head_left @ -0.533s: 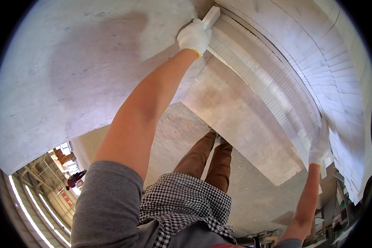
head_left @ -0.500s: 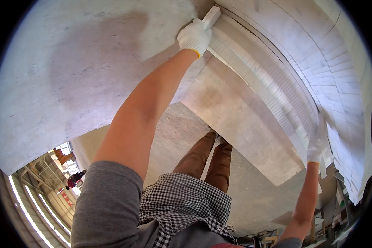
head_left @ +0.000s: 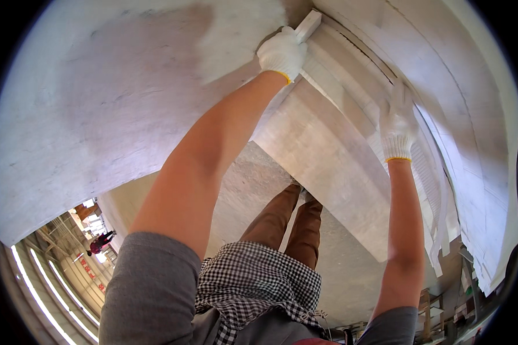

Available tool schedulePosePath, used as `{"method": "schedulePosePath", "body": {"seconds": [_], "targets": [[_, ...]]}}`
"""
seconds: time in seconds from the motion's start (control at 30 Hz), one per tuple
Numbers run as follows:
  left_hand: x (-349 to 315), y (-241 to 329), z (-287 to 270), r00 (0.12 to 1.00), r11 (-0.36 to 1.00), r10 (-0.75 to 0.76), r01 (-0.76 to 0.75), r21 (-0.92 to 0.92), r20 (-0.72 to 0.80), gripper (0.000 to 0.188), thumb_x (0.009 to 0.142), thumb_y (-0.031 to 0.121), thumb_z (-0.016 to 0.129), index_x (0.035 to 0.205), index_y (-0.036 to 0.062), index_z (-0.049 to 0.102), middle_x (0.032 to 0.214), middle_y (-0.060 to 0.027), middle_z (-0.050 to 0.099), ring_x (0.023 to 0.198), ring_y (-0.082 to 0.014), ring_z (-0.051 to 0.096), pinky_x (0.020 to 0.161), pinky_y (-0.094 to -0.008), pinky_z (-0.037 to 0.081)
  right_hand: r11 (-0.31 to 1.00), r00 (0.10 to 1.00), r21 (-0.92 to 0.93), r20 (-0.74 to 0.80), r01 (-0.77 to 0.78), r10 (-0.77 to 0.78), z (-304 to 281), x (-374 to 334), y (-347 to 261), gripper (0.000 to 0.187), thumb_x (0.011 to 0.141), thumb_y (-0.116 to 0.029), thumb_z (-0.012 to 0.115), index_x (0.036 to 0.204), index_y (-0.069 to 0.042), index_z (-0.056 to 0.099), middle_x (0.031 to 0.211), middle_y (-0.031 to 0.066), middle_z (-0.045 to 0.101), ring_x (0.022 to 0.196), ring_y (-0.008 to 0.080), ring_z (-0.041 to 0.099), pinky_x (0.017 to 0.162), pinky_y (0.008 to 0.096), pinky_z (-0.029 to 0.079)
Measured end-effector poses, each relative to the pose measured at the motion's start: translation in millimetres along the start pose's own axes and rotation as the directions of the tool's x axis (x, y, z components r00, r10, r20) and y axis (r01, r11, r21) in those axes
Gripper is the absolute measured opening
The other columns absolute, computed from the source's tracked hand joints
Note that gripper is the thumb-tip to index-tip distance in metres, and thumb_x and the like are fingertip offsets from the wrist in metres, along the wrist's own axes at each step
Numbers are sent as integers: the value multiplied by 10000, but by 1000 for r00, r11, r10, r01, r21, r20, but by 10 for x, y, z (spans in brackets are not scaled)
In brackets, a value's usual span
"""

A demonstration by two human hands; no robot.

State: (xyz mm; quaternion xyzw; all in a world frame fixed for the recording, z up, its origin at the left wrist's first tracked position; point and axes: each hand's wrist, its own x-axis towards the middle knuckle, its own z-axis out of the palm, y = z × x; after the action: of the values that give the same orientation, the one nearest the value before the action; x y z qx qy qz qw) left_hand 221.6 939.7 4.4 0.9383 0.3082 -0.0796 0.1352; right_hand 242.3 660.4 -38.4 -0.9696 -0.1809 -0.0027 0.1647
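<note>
The right gloved hand [head_left: 398, 122] extends over a band of thin pale strips [head_left: 427, 177], its fingers [head_left: 398, 98] blurred, outstretched and seemingly unclosed. The left gloved hand [head_left: 282, 53] curls against a pale block [head_left: 309, 26] beside the broad panel [head_left: 126, 98]; whether its fingers grip it cannot be told.

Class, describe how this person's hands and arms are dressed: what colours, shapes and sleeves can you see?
The left hand and right hand wear matching white knitted gloves with ribbed cuffs edged in yellow. The arms are bare up to plain grey short sleeves.
</note>
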Motion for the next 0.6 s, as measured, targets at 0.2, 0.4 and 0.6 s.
{"method": "schedulePosePath", "body": {"seconds": [0.2, 0.4, 0.6], "targets": [[4, -50, 0, 1000, 1000, -19, 19, 1, 6, 432, 869, 366, 662, 1094, 1, 606, 1000, -194, 718, 954, -374, 690, 855, -482, 531, 993, 993, -68, 66, -96, 101, -116, 107, -179, 445, 953, -238, 549, 1395, -219, 502, 1278, 143, 602, 972, 367, 673, 731, 461, 563], [-27, -81, 14, 998, 999, 30, -29, 24, -49, 348, 876, 316, 672, 1036, 12, 614, 936, -174, 728, 906, -358, 708, 785, -479, 554, 989, 981, -133, 190, 63, -37, -140, 277, -135, 282, 930, -172, 529, 1203, -192, 596, 1100, 99, 658, 962, 317, 669, 730, 437, 551], [32, -165, -6, 998, 998, 63, -63, -13, -15, 377, 877, 318, 651, 1065, -4, 596, 961, -199, 720, 924, -382, 698, 819, -487, 542, 985, 992, -117, 48, 124, -119, -46, 307, -18, 249, 965, -251, 518, 1171, -197, 649, 1065, 74, 673, 945, 291, 671, 779, 411, 552]]}}
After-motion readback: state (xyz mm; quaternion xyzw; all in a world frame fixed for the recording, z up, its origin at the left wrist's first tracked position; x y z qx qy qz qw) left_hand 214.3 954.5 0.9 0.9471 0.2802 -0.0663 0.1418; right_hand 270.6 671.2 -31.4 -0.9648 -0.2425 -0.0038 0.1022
